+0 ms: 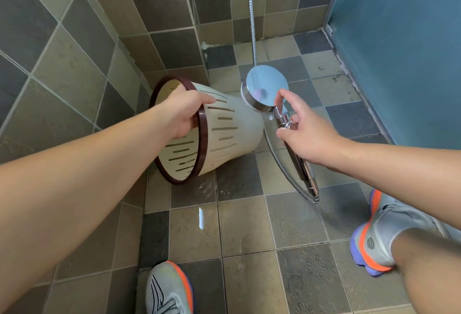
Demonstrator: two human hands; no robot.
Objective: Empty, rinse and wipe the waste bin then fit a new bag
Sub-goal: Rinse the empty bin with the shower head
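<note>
A cream slotted waste bin (232, 126) with a dark brown rim is tipped on its side, mouth toward me, held above the tiled floor. My left hand (182, 114) grips its rim, fingers over the outer wall and thumb inside. No bag or rubbish shows inside. My right hand (301, 131) holds the chrome handle of a shower head (267, 89); the thumb presses the handle and the index finger reaches up to the round head. The head sits close to the bin's base. No water stream is visible.
The floor tiles (224, 226) are wet and shiny. The metal hose (252, 14) runs up the tiled corner wall. A blue panel (399, 39) stands at the right. My left shoe (169, 288) and right shoe (374, 239) stand at the bottom.
</note>
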